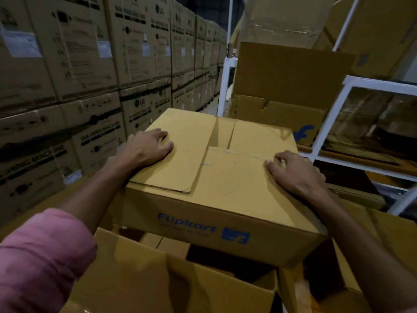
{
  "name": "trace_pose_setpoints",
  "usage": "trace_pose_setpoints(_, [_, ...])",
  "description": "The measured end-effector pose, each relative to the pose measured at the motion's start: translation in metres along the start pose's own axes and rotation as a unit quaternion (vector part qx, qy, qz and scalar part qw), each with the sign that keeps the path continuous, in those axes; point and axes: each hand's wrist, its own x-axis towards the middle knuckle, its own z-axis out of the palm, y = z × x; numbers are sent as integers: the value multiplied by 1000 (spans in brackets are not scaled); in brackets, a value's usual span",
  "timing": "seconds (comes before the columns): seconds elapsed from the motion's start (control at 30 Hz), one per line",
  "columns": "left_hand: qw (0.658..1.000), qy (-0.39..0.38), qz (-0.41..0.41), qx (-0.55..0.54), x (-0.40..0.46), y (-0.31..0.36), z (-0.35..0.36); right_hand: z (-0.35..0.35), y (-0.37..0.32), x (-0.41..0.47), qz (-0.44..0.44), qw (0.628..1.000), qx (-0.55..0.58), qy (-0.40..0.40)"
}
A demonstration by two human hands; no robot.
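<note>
A tan cardboard box (191, 206), wide and low, with "Flipkart" and a logo printed in blue on its near side. Its top flaps are folded down. The left flap (178, 159) overlaps the near flap (234, 181), which covers part of the right flap (259, 136). A narrow gap shows between left and right. The box rests on open cartons (135, 279).
</note>
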Motion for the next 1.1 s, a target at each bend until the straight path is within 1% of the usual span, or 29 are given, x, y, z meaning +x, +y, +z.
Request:
trace_pose_setpoints(0.13, [1000, -22, -10, -7, 3, -38, 11, 33, -20, -2, -8, 1000, 1, -21])
trace_pose_setpoints(0.33, [997, -70, -19, -23, 9, -84, 46, 89, -31, -13, 4, 999, 2, -47])
trace_pose_setpoints(0.47, [995, -97, -14, -19, 9, -106, 84, 135, -25, -25, 36, 996, 17, -79])
trace_pose_setpoints(0.6, [991, -127, -43, -9, 11, -129, 134, 178, -14, -38, 61, 990, 36, -125])
trace_pose_setpoints(0.73, [983, -167, -75, 17, 5, -138, 176, 208, -6, -51, 60, 979, 45, -191])
trace_pose_setpoints(0.83, [974, -192, -114, 24, -2, -140, 201, 231, -3, -59, 47, 971, 19, -234])
trace_pose_setpoints(0.93, [972, -195, -126, 29, 3, -142, 213, 241, -1, -57, 49, 969, 1, -244])
trace_pose_setpoints(1.1, [973, -184, -137, 26, 4, -149, 225, 247, 16, -53, 25, 965, 22, -259])
